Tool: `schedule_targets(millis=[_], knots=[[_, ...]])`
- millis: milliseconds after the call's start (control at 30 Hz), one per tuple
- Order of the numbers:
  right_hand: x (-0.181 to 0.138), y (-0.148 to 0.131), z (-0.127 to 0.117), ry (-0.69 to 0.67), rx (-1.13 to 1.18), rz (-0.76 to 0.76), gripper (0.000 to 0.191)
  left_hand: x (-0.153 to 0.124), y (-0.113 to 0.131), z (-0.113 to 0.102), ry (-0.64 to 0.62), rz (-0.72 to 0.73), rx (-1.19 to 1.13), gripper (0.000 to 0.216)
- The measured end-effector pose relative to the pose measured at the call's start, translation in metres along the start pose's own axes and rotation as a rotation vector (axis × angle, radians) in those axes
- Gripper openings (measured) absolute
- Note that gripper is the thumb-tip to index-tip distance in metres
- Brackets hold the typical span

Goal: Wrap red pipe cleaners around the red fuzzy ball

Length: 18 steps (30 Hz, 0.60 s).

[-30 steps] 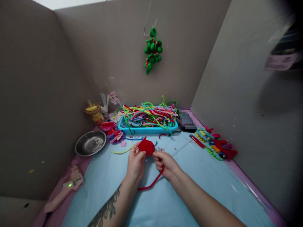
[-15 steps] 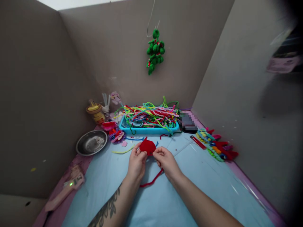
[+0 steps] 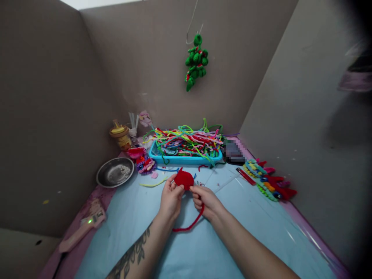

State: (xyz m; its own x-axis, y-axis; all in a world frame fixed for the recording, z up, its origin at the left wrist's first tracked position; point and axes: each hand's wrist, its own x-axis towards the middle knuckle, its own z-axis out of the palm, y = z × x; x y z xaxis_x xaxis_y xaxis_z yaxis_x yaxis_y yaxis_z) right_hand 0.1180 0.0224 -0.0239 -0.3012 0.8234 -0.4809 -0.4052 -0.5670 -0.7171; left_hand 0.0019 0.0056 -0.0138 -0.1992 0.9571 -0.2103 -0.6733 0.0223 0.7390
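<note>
Directly in front of the blue tray (image 3: 186, 159), near its front wall, is a red fuzzy piece (image 3: 184, 178) raised over the desk (image 3: 232, 240). Of the two hands, the left hand (image 3: 171, 197) grasps it between thumb and fingers, covering its lower left; the right hand (image 3: 205, 198) pinches at its lower right edge, other fingers curled in. A red strand (image 3: 190, 227) loops below the right hand; its far end disappears at the left forearm, and fingers conceal whether it joins the piece. The tray's floor is buried under tangled colored strands (image 3: 188, 140). Right of the tray, a dark object (image 3: 235, 152) is pixelated beyond recognition; farther right, a hanging item (image 3: 356, 80) is blurred and cut off.
</note>
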Motion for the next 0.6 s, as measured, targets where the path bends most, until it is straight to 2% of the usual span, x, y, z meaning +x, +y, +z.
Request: schedule_targets(millis=[100, 300, 600], knots=[[-0.0025, 0.0004, 0.0018, 0.028, -0.056, -0.06, 0.032, 0.0, -0.0017, -0.0007, -0.002, -0.002, 0.007, 0.054], [-0.0016, 0.001, -0.0018, 0.074, -0.087, -0.139, 0.03, 0.0022, 0.0014, -0.0016, 0.025, -0.013, -0.004, 0.05], [-0.001, -0.0004, -0.0025, 0.089, -0.066, -0.129, 0.029, 0.0051, 0.0065, -0.0047, 0.081, -0.051, -0.017, 0.045]])
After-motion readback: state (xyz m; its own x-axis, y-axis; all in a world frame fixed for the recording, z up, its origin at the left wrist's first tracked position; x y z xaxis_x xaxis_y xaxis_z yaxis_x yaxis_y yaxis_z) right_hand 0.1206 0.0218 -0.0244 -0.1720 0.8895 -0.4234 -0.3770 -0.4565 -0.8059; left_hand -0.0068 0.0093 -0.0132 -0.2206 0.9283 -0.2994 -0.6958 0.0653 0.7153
